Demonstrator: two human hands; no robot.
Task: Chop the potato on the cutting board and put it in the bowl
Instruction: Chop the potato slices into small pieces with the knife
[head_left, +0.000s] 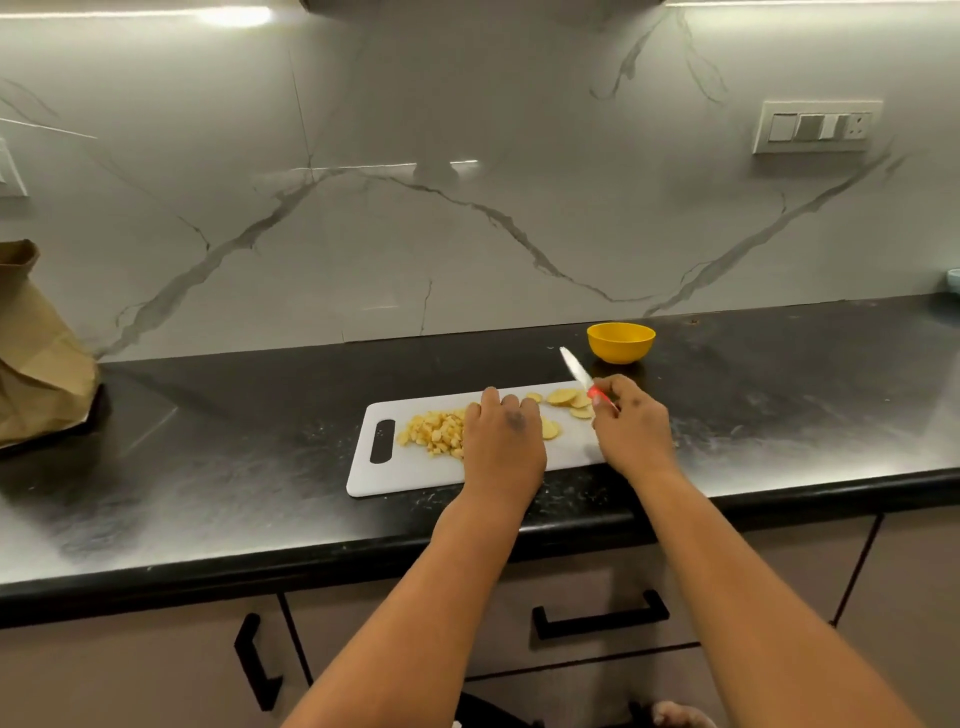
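Potato dice (435, 434) are lying heaped at the handle end of the white cutting board (410, 475), which is sitting on a dark countertop (208, 467) with a brown paper bag (36, 353) standing well off to the left. Just right of the heap, the left hand (503, 436) is resting palm down on the board, its fingers bent over something beneath them; whether they are actually pinching a slice cannot be told. Beyond it, round potato slices (567, 400) are waiting uncut near the board's far right corner. The right hand (631, 431) is gripping the red handle of a small knife (577, 370), blade raised and pointing away toward the yellow bowl (621, 342), which is standing apart behind the board and showing no potato yet. Dicing well from here likely means gathering a few slices into a flat stack, tucking the left fingertips back from the edge, and bringing the blade down in even cuts, keeping the finished dice clear on the left.
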